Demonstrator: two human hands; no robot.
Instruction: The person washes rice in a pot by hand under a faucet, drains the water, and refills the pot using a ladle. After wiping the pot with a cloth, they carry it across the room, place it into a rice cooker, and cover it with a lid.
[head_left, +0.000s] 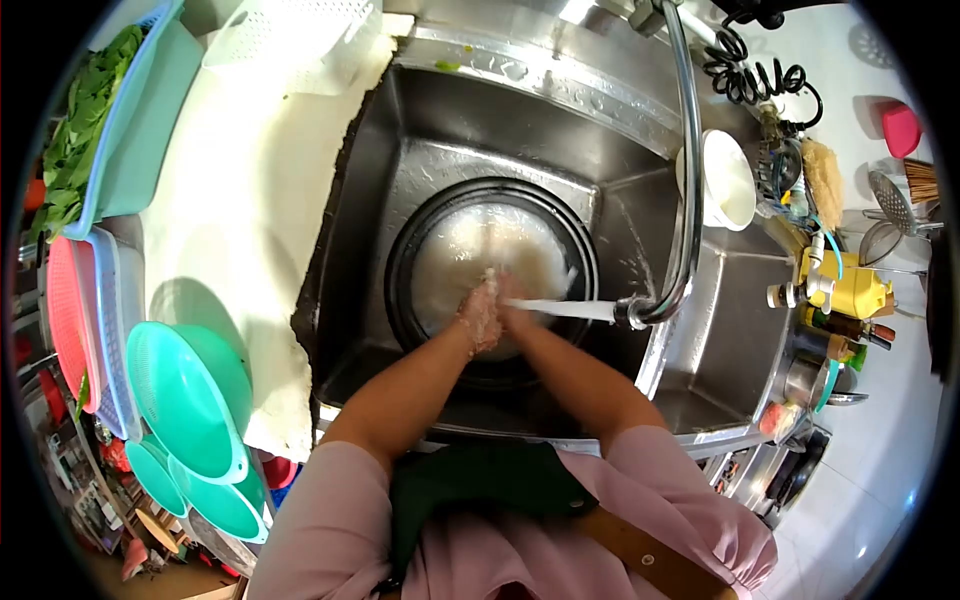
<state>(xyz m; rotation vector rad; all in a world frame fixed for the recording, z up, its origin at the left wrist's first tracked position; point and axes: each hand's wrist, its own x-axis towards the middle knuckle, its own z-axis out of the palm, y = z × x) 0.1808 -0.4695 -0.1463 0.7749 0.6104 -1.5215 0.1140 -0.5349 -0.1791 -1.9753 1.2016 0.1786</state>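
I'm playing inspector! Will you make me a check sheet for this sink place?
Surface: metal sink looks wet; pale counter on the left.
Job's things: black round basin in the sink holds cloudy water; tap running.
Clutter: green colander and leafy greens left; white bowl right.
Hands: left hand and right hand close together at the basin; grip unclear.
Cables: black coiled cord, top right.
Surroundings: yellow jug, pale tiled floor on the right.

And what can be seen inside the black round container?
Cloudy whitish liquid, partly covered by the left grip and right grip. Whatever lies beneath them cannot be seen.
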